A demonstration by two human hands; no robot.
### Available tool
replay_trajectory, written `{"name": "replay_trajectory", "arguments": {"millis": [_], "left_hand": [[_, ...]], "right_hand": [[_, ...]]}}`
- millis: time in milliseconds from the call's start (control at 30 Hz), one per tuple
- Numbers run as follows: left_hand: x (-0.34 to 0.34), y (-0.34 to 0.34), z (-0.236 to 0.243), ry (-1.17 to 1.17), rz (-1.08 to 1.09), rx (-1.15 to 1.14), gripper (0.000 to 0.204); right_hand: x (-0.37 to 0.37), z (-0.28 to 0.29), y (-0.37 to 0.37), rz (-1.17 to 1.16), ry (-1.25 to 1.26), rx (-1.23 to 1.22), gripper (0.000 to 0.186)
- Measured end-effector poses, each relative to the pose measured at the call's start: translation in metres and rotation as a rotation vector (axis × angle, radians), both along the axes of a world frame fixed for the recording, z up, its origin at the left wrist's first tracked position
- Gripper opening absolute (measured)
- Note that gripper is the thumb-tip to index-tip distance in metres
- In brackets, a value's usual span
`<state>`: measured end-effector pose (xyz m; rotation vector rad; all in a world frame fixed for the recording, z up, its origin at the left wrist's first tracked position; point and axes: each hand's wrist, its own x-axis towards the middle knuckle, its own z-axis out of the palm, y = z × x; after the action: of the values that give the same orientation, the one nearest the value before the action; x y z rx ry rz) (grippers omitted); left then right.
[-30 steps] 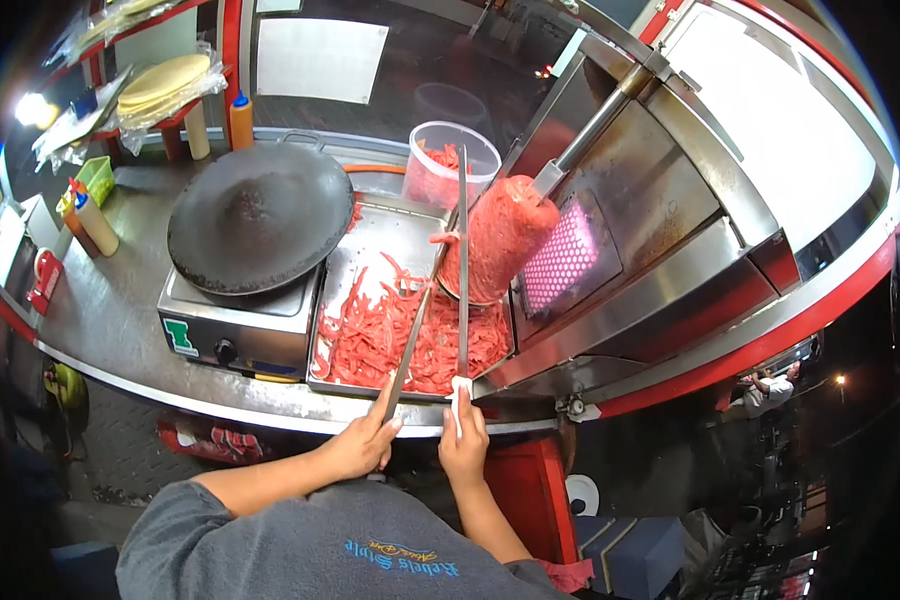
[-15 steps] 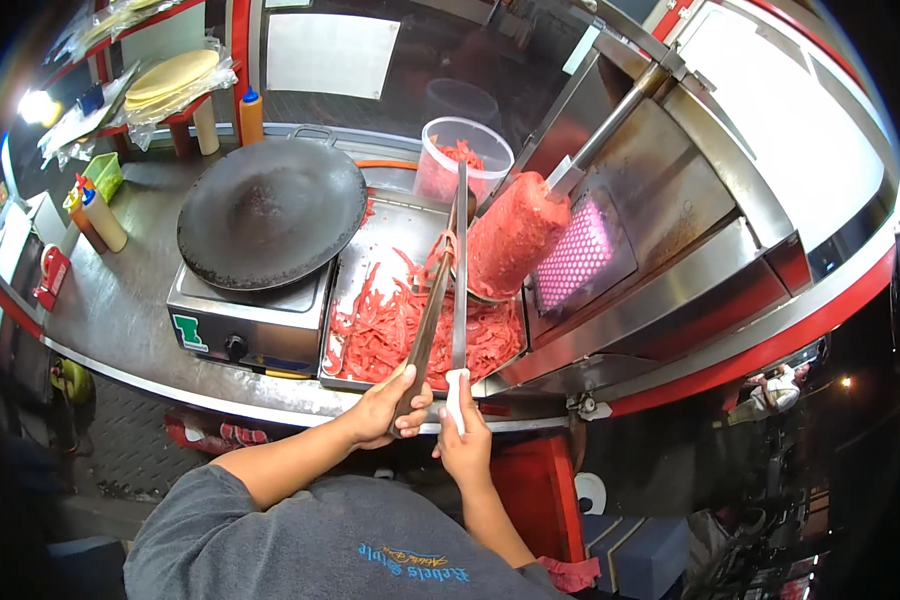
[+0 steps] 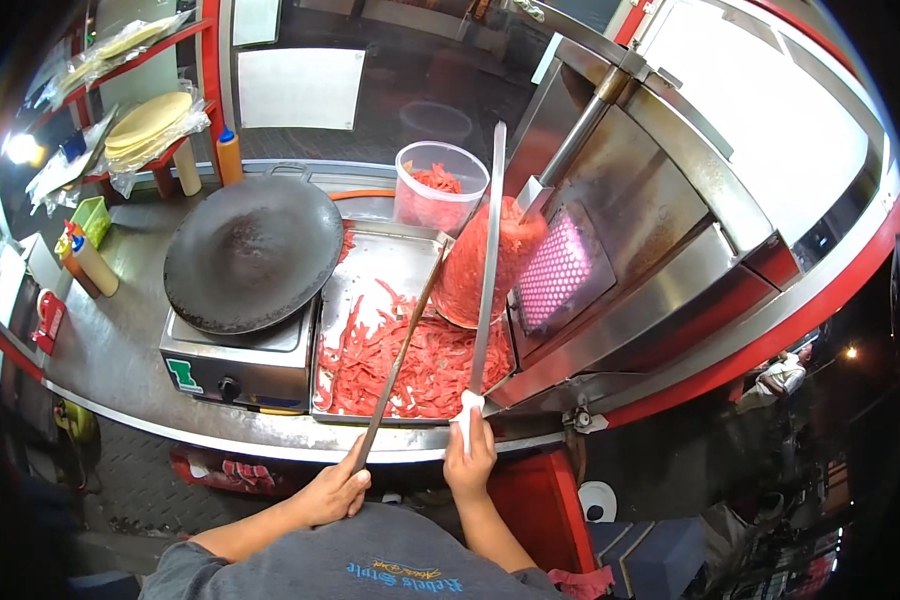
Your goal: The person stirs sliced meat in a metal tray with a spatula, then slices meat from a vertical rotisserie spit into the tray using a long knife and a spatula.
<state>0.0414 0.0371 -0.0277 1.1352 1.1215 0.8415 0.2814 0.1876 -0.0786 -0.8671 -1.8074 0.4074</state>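
My right hand [image 3: 469, 462] is closed round the white handle of a long knife [image 3: 491, 270]. Its blade points away from me and crosses in front of the red meat cone [image 3: 470, 262] on a spit; whether it touches is unclear. In my left hand [image 3: 335, 494] are long metal tongs [image 3: 400, 370], seen nearly edge-on, their far tip near the cone's left side. Below lies a metal tray [image 3: 370, 252] spread with red meat strips [image 3: 400, 375].
Left of the tray, a dark round griddle [image 3: 255, 252] sits on a steel burner [image 3: 232, 370]. A clear tub [image 3: 440, 205] of meat stands behind. At right is the grill with its glowing panel [image 3: 558, 275]. Flatbreads [image 3: 150, 125] and sauce bottles [image 3: 95, 265] are at left.
My left hand has drawn back toward me and left, taking the tongs from beside the blade. The knife has shifted right, over the cone. The view has shifted slightly.
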Motion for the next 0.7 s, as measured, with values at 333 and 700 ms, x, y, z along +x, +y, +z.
{"name": "replay_trajectory", "arguments": {"millis": [333,700], "left_hand": [[0.005,0.016,0.004,0.081,-0.029,0.002,0.075],[0.016,0.044,0.024,0.129,-0.005,0.000,0.077]], "right_hand": [[0.016,-0.012,0.008,0.014,-0.105,0.109,0.059],[0.034,-0.019,-0.042,-0.051,-0.212,0.063,0.058]]}}
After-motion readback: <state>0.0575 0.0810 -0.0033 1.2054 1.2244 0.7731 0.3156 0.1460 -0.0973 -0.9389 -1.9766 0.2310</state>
